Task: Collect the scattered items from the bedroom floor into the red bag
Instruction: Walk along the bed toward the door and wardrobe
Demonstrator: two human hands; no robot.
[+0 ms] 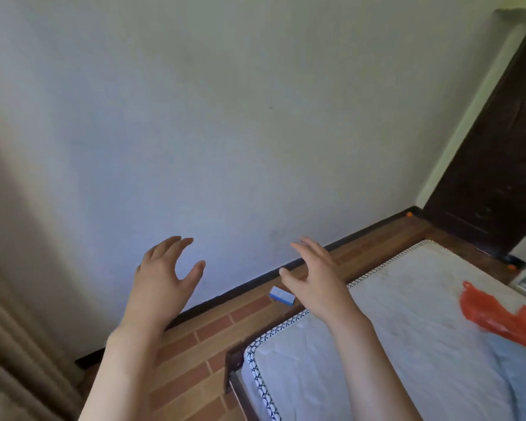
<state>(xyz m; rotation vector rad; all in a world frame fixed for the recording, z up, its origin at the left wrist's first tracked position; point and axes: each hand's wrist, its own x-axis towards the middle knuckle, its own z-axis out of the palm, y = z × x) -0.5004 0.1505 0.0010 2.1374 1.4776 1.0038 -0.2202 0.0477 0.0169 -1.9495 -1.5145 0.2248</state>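
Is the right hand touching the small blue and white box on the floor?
Cannot tell. In the head view the right hand overlaps the box edge, hiding any gap.

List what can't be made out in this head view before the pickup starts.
- Red bag on the mattress: cut off by the right frame edge; its opening is unseen.
- Blue-and-white box on the floor: print too small, one end behind the right hand.
- Orange bits by the skirting: too small to identify.
- Floor beyond the bed: hidden by the mattress.
- Left hand: open, holds nothing.

Home bedroom: bare mattress [407, 329], curtain [9, 329], door [498, 165].
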